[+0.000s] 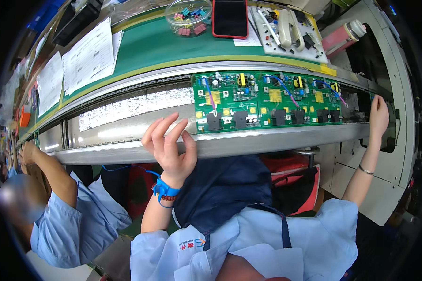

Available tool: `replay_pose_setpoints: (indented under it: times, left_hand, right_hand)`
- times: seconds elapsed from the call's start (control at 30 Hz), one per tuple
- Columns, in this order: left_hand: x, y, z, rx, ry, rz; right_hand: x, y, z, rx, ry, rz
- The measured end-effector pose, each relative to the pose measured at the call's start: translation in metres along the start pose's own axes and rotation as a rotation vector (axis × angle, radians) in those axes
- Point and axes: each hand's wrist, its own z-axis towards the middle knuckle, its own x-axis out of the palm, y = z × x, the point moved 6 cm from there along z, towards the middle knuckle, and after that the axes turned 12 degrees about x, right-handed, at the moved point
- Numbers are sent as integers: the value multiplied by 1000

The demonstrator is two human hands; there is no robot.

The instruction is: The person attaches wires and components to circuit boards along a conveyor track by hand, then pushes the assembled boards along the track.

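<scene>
A long green circuit board panel (260, 100) lies across the conveyor rails, with blue-purple wires, yellow tape squares and dark blocky parts on it. My left hand (173, 152) is open beside the panel's left end, over the metal front rail (267, 141). Its fingers are apart and curled upward, holding nothing. Far to the right, my right hand (380, 117) is raised at the rail's end, by the dark opening of a pale machine (394, 175). Its fingers are pressed together; anything between them is too small to make out. A blue wrist strap (165, 188) circles my left wrist.
Behind the conveyor, a green bench (145, 44) carries paper sheets (86, 58), a clear tub of coloured clips (188, 18), a red-edged phone (229, 18), a white tray of small parts (286, 37) and a pink bottle (342, 37). At left, a co-worker's arm (56, 175) reaches to the line.
</scene>
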Motion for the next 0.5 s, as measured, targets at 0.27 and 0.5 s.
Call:
replay_pose_setpoints:
  times: [0.27,0.5]
  left_hand:
    - [-3,2,-6,-1,-18,7]
    - [-4,2,-4,-11,-33,-13]
  right_hand:
    - [-101,162,-104,-462,-61,525]
    - [-102,229,-196,-958,135,764]
